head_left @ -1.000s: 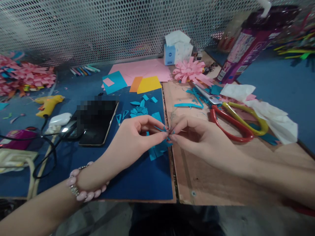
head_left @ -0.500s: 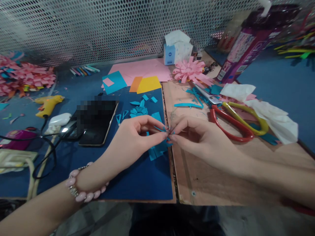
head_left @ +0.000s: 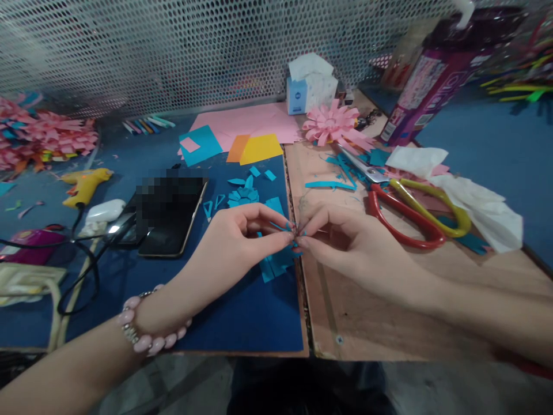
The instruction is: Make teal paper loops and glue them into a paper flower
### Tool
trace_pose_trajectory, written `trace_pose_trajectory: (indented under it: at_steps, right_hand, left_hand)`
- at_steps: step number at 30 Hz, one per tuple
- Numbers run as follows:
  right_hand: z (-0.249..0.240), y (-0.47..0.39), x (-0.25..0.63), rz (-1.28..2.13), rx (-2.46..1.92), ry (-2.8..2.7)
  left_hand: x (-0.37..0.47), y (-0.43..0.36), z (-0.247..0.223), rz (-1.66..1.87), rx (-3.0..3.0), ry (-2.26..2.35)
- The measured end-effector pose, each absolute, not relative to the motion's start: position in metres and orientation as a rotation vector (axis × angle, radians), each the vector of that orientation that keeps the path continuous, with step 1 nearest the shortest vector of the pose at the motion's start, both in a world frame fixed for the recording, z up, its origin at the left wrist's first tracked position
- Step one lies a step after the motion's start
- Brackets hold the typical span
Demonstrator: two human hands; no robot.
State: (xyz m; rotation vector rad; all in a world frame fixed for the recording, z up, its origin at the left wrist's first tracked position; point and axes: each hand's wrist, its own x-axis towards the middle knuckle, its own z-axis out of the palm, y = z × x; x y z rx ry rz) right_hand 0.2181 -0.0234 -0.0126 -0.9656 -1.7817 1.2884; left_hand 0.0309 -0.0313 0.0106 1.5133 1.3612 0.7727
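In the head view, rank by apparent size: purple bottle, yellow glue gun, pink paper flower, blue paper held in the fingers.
1. Purple bottle
2. Pink paper flower
3. Yellow glue gun
4. Held blue paper, counting only what the fingers leave visible

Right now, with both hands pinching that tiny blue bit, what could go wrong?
The small blue piece, mostly hidden between the fingertips of the left hand and right hand, might bend or slip out.

The blue paper flower lies just beyond the left hand, so a stray knuckle could nudge or crush it.

The scissors lie close beyond the right hand; a careless swing might knock the handles.
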Motion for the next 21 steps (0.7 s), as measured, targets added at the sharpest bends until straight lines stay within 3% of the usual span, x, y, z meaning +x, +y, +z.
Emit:
trace_pose_trajectory:
  at_steps: [21]
  right_hand:
    - [-0.0110,-0.0241,0.2176,1.293,-0.988,-1.782]
  left_hand:
    - [0.0299,-0.0309,0.0076,0.797,1.351,1.280]
